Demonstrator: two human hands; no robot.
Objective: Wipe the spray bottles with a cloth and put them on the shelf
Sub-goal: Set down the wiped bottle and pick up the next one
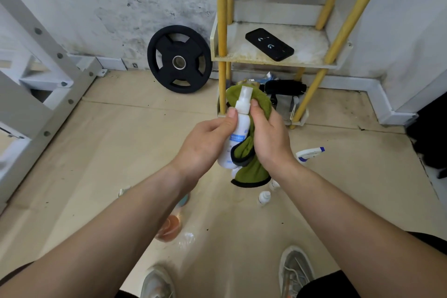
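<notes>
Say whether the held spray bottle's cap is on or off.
On: a clear cap covers the top of the spray bottle held in the left hand.

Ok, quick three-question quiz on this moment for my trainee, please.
1. True or false: the white spray bottle already stands on the shelf.
2. What leans against the wall left of the shelf? A weight plate, B bucket, C broom.
3. Fill in: the green cloth is held by the ____ hand.
Key: 1 false; 2 A; 3 right hand.
</notes>
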